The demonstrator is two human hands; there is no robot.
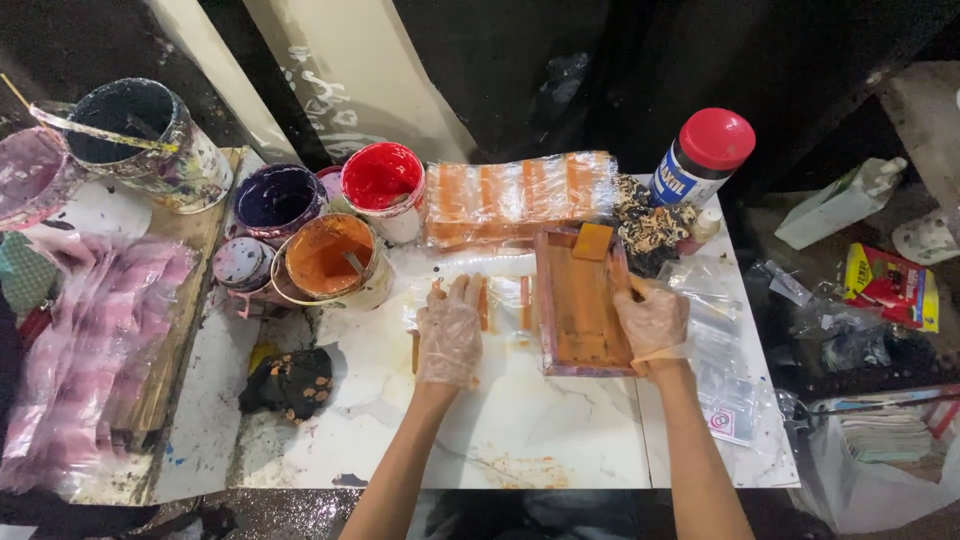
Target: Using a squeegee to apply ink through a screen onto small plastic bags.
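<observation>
- My two forearms are coming up from the bottom edge of the view onto the white marble table [520,430], both hands in thin clear gloves.
- My left hand [448,335] is lying flat, palm down and fingers spread, pressing on a clear plastic bag [470,300] printed with orange stripes; it is not gripping anything, only holding the bag down.
- My right hand [652,322] is closing around the right rail of the wooden frame [580,300], thumb on top and fingers wrapping the outer edge, so it is grasping the frame.
- The frame is lying just to the right of the bag, touching or nearly touching it, its long axis running away from me, about parallel to my forearms. My right hand is on it; my left is the nearer one to the bag.
- A small orange block [592,241], which looks like a scraper, is resting at the far end of the frame.
- Beyond the bag, a stack of orange-striped bags [518,197] is lying crosswise, its long axis running left to right.
- Further left, the orange paint tub [325,258], the red paint tub [383,180] and the dark purple tub [276,197] are standing close together.
- Far right, a bottle with a red cap [703,155] is standing near the table's back corner.
</observation>
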